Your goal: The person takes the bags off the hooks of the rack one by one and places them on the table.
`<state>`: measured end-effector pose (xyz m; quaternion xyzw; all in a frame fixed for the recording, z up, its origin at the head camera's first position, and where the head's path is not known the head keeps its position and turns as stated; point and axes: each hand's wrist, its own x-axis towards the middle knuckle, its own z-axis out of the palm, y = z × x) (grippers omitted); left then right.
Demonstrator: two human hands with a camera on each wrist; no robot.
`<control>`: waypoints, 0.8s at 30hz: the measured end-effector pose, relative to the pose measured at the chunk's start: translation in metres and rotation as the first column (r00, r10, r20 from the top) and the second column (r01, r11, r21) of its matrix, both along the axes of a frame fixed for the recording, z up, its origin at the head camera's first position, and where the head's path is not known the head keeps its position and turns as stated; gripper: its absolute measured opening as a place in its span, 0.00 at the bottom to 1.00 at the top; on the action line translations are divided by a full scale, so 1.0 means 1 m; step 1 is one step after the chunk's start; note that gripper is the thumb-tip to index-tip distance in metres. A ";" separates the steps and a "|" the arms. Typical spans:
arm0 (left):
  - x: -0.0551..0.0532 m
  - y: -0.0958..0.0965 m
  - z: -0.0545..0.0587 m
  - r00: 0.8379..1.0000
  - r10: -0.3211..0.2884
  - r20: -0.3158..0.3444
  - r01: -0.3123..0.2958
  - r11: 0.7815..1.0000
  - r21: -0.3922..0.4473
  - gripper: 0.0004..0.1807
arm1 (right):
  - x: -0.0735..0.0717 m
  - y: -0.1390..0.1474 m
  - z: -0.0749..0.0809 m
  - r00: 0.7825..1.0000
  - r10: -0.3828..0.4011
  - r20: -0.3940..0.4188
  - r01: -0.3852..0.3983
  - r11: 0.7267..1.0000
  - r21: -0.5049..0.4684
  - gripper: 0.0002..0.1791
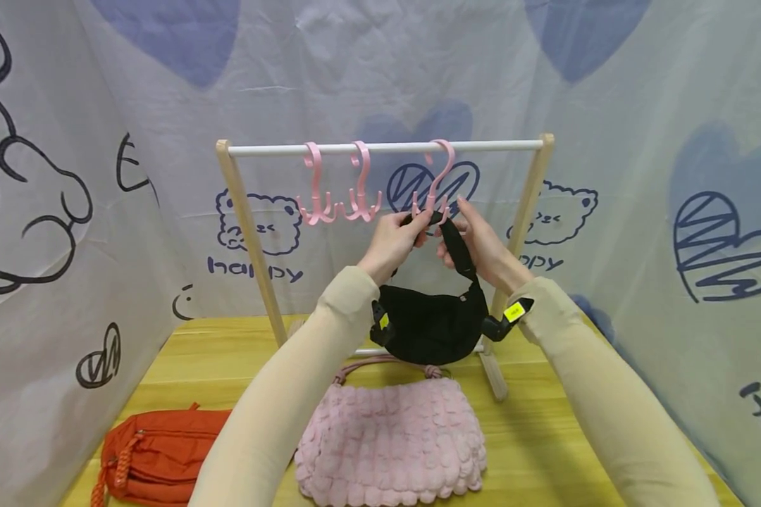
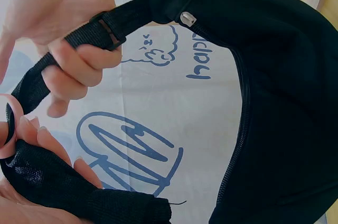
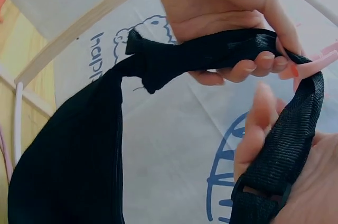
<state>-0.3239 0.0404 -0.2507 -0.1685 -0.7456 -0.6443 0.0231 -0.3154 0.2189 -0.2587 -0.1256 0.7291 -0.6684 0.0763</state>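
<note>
A black waist bag [image 1: 434, 324] hangs from its strap [image 1: 458, 250] below the rightmost pink rotating hook hanger [image 1: 442, 172]. The strap's top passes over one of that hanger's prongs, as the right wrist view shows close up at the pink prong [image 3: 317, 64]. My left hand [image 1: 396, 239] grips the wide strap end beside the prong, thumb and fingers around the webbing. On the other side, my right hand [image 1: 485, 246] has its lower fingers curled round the strap near the black buckle [image 2: 108, 31], with one finger extended upward. The bag's zipper pull [image 2: 187, 19] shows in the left wrist view.
The hangers hang on a white rail [image 1: 501, 146] of a wooden-legged rack [image 1: 250, 239]. Two more pink hangers [image 1: 316, 186] are to the left. A pink puffy bag [image 1: 393, 440] and an orange-red waist bag [image 1: 171, 451] lie on the wooden table [image 1: 533, 436], before a patterned cloth backdrop.
</note>
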 end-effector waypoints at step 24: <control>0.003 -0.003 0.002 0.999 0.027 -0.033 -0.029 0.997 -0.067 0.19 | -0.003 -0.008 0.019 0.938 0.119 0.327 0.019 0.920 -0.391 0.34</control>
